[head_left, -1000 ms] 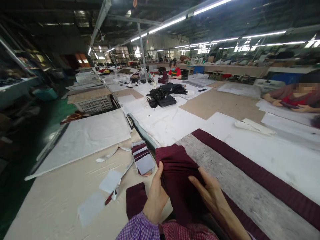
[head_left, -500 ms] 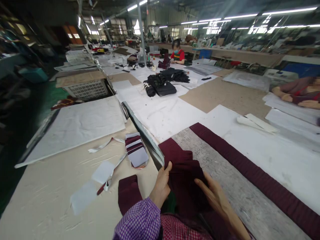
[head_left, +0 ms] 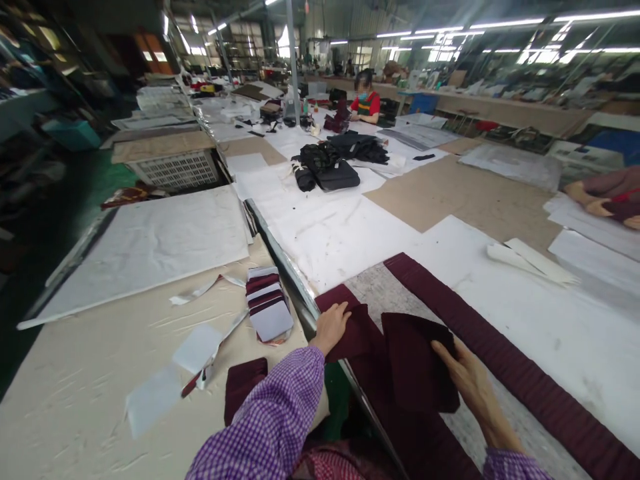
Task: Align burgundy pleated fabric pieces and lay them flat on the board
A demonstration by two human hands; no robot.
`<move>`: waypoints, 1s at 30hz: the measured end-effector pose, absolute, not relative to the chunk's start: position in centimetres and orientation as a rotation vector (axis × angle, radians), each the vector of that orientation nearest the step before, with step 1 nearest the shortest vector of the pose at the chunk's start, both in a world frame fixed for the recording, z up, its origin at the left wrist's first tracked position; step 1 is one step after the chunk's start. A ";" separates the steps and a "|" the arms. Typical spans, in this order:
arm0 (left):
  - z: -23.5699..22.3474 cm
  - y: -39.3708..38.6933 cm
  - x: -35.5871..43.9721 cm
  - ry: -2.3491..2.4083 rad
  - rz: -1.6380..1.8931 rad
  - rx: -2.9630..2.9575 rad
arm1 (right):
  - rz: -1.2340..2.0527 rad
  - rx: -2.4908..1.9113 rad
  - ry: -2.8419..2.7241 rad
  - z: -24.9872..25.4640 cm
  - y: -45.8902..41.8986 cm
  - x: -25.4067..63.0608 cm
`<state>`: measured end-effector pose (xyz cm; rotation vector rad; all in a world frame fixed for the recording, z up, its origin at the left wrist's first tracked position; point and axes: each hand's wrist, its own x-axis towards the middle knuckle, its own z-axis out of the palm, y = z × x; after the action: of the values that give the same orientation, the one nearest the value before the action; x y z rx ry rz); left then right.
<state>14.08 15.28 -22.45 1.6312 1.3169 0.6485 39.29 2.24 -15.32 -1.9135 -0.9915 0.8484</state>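
Note:
My right hand [head_left: 467, 383] grips a dark maroon fabric piece [head_left: 420, 360] by its right edge, with the thumb on top and the fingers mostly hidden beneath. Farther left, my left hand [head_left: 333, 327] has its fingers closed over another maroon fabric piece [head_left: 360, 333] at the table edge. Under both runs a long maroon strip [head_left: 435, 440], lying along the near side of a grey speckled board. A second long maroon strip [head_left: 505, 347] lies along the board's far side. On the left table, a small maroon piece [head_left: 245, 383] rests close to my left sleeve.
A stack of maroon pieces and pale cards [head_left: 270, 313] sits on the beige left table [head_left: 100, 387], near thin white scraps and a red-handled tool [head_left: 191, 385]. A gap separates the two tables. Black garments [head_left: 330, 167] lie farther back. Co-workers are at the right and far side.
My hands have moved apart. The maroon pieces held together before are now separated: my right hand has one to the right, while my left hand has lowered onto fabric at the table edge.

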 end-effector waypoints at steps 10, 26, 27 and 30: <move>-27.6 20.0 16.0 1.407 0.367 2.329 | 1.127 -1.848 -1.196 -20.4 16.1 42.2; -29.2 22.3 16.9 1.381 0.227 2.422 | 1.329 -2.023 -1.361 -28.2 27.5 42.8; -29.2 22.5 17.0 1.379 0.216 2.425 | 1.312 -2.029 -1.386 -28.3 27.7 42.8; -29.3 22.7 17.1 1.368 0.189 2.432 | 1.207 -2.024 -1.447 -28.5 28.1 42.5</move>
<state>17.10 22.65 -29.26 2.4317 1.3679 0.1891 42.55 28.07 -28.55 -2.0236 -1.4475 1.2067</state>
